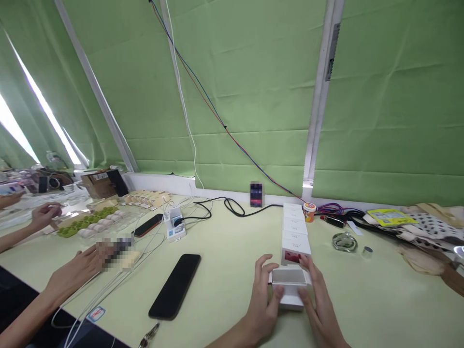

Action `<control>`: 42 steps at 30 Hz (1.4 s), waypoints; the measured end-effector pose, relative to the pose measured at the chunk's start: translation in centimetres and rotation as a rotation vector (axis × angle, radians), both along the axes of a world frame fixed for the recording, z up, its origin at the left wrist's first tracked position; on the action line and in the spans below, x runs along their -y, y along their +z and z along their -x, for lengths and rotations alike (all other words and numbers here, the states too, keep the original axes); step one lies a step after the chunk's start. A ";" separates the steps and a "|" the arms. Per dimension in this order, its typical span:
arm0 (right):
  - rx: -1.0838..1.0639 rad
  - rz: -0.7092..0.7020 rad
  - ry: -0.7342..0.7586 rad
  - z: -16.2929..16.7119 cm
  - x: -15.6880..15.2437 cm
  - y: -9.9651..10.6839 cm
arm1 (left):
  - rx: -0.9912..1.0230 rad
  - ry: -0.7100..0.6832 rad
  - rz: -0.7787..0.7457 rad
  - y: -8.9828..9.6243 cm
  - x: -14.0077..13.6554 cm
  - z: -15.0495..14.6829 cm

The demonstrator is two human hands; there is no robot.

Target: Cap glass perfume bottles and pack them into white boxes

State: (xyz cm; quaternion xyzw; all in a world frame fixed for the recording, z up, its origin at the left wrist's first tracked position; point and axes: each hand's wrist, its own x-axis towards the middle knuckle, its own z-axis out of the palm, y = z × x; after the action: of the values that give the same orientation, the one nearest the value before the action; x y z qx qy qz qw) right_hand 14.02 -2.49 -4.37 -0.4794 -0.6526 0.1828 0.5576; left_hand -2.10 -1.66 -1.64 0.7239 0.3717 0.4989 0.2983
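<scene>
Close to the front of the table, a small white box [291, 291] is held between my two hands. My left hand [264, 296] grips its left side, with the thumb on the front face and the fingers curled by the far edge. From the other side my right hand [319, 299] holds it, thumb against the front. A flat greyish panel [289, 276] shows at the top of the box; whether it is a lid or an insert I cannot tell. Just beyond it stands a row of similar white boxes [295, 227], the nearest with a dark red patch on its front.
Left of my hands lies a black phone [175, 286]. Further left are a power strip [174, 224], cables and a co-worker's hand [105, 253]. A glass ashtray [344, 242], an orange-and-white cup [309, 211] and spotted cloth [427, 224] are on the right.
</scene>
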 end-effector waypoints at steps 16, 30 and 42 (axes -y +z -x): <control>-0.072 0.163 0.040 1.0 -0.3 -1.9 | 0.068 -0.008 0.201 -1.2 0.0 -1.1; -0.093 0.143 0.020 1.2 0.0 -1.4 | 0.146 0.012 0.267 -1.1 0.1 -1.5; -0.136 0.147 0.033 1.2 -0.6 -2.8 | -0.014 0.033 0.116 1.5 -0.5 -0.6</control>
State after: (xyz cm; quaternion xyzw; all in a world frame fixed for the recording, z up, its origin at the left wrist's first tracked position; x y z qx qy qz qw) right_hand 12.79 -1.88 -7.17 -0.4949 -0.6059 0.2715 0.5607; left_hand -1.50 -1.14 -0.10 0.7026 0.4137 0.4765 0.3289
